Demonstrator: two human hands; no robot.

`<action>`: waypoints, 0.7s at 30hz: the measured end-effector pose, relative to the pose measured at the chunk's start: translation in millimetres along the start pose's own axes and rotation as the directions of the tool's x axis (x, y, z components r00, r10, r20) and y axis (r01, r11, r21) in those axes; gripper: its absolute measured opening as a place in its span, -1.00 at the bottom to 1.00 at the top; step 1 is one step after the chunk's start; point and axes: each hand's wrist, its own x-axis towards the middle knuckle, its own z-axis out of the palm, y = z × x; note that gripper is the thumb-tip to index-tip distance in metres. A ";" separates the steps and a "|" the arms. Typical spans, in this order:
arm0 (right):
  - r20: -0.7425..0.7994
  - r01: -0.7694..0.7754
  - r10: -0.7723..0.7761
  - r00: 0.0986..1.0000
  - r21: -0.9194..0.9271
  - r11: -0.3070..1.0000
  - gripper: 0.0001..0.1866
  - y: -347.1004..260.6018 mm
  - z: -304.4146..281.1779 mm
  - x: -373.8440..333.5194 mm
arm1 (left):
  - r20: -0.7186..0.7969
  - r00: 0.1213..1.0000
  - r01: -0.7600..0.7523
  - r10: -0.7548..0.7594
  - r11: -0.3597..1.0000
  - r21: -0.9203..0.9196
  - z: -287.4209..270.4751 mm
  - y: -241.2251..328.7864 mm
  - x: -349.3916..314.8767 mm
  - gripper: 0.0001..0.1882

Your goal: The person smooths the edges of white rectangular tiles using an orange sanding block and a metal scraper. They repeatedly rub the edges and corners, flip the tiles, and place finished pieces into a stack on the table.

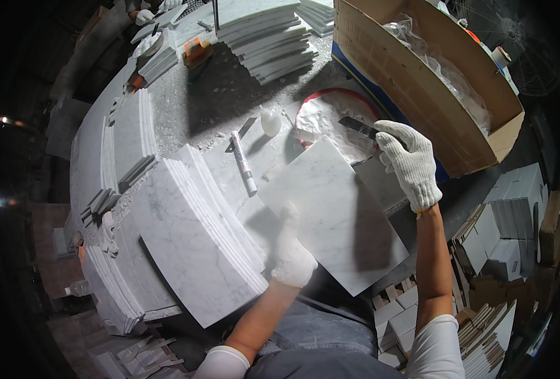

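One smooth, grey-veined square marble tile (333, 218) lies on the counter (223, 95), the knit-gloved left hand (290, 249) pressed flat on it, beside it the right hand (409, 161) clamped on one flat scraper blade (357, 127).

Left arm: came up from the lower edge, bare forearm below a white sleeve, angled up and to the right.
Left hand (292, 249): in a white knit glove, back toward the camera, fingers pointing up and apparently curled over an edge; the grip itself was hidden.
Right arm: rose almost straight up on the right side, bare from white sleeve to wrist.
Right hand (409, 163): white knit glove, reached forward, fingers closed in a pinch.
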 end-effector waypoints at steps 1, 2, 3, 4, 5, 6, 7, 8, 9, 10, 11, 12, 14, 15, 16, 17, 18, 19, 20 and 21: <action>0.006 -0.024 0.024 1.000 -0.014 1.000 -0.71 1.4 0.0 -0.7 | -0.039 0.999 0.003 -0.001 0.999 0.053 -0.2 0.8 -0.8 -0.41; 0.020 -0.038 0.039 0.999 -0.057 0.998 -0.71 2.8 -0.3 -0.9 | -0.040 0.999 0.004 -0.001 0.997 0.075 -0.4 2.8 -0.2 -0.41; 0.030 -0.032 0.035 0.999 -0.096 0.995 -0.71 4.9 0.4 -1.2 | -0.051 0.999 0.015 -0.010 0.996 0.089 -0.8 4.3 -0.5 -0.40; 0.034 -0.034 0.039 0.999 -0.119 0.992 -0.72 7.1 0.9 -1.2 | -0.061 0.998 0.026 -0.020 0.994 0.103 -0.5 5.9 0.0 -0.40; 0.039 -0.036 0.042 0.998 -0.142 0.989 -0.72 9.4 1.6 -1.2 | -0.080 0.996 0.046 -0.038 0.993 0.109 -0.2 7.1 -0.7 -0.39; 0.042 -0.022 0.029 0.999 -0.158 0.987 -0.72 12.0 2.3 -0.9 | -0.081 0.996 0.048 -0.040 0.994 0.101 1.0 7.5 -1.1 -0.38; 0.044 -0.007 0.015 0.999 -0.173 0.985 -0.71 14.3 2.4 -0.5 | -0.081 0.996 0.049 -0.042 0.995 0.092 2.5 7.7 -1.9 -0.38; 0.046 0.000 0.008 0.999 -0.172 0.985 -0.71 16.8 2.6 0.0 | -0.063 0.998 0.032 -0.028 0.997 0.068 4.6 7.0 -2.9 -0.37; 0.047 0.007 0.001 0.999 -0.171 0.985 -0.71 19.1 2.3 0.6 | -0.046 0.998 0.032 -0.030 0.999 0.037 6.2 6.5 -4.1 -0.36; 0.048 0.006 0.001 0.999 -0.154 0.988 -0.71 21.1 1.9 0.9 | -0.029 0.999 0.032 -0.032 0.999 0.006 7.7 6.1 -4.9 -0.36; 0.046 0.032 -0.026 0.999 -0.129 0.991 -0.70 23.1 1.7 1.0 | -0.015 0.999 0.048 -0.049 0.998 -0.033 7.8 6.2 -6.4 -0.35; 0.048 -0.007 0.011 0.999 -0.088 0.996 -0.70 24.4 1.0 0.7 | 0.076 0.996 0.043 -0.038 0.996 -0.072 7.6 6.2 -7.0 -0.34; 0.047 -0.020 0.021 0.999 -0.023 1.000 -0.69 26.3 0.3 -1.0 | 0.049 0.990 0.135 -0.132 0.988 -0.073 2.6 10.2 -7.0 -0.34; 0.047 -0.020 0.021 0.999 -0.006 1.000 -0.69 26.7 0.0 -2.5 | 0.051 0.985 0.170 -0.167 0.984 -0.059 -0.7 11.9 -6.5 -0.33; 0.046 -0.008 0.009 0.999 -0.019 1.000 -0.68 26.8 -0.3 -4.0 | 0.042 0.983 0.181 -0.179 0.982 -0.051 -4.4 13.0 -5.8 -0.33; 0.041 -0.003 0.004 0.999 -0.026 1.000 -0.68 26.3 -0.9 -5.8 | 0.011 0.981 0.193 -0.193 0.981 -0.029 -7.8 13.4 -5.1 -0.33; 0.037 0.001 0.000 0.999 -0.033 0.999 -0.68 25.8 -1.0 -7.3 | -0.082 0.974 0.213 -0.212 0.977 0.007 -10.5 12.0 -5.1 -0.32; 0.028 -0.004 0.004 1.000 -0.033 0.999 -0.68 24.9 -1.7 -8.8 | -0.025 0.984 0.176 -0.177 0.984 -0.022 -13.0 11.0 -5.2 -0.32; 0.019 -0.009 0.009 1.000 -0.033 0.999 -0.68 24.1 -1.8 -10.1 | -0.031 0.989 0.146 -0.147 0.989 -0.035 -14.2 7.7 -7.0 -0.32; 0.028 -0.009 0.009 1.000 -0.009 1.000 -0.68 23.1 -2.0 -10.8 | -0.034 0.991 0.129 -0.130 0.991 -0.044 -15.0 5.8 -8.6 -0.32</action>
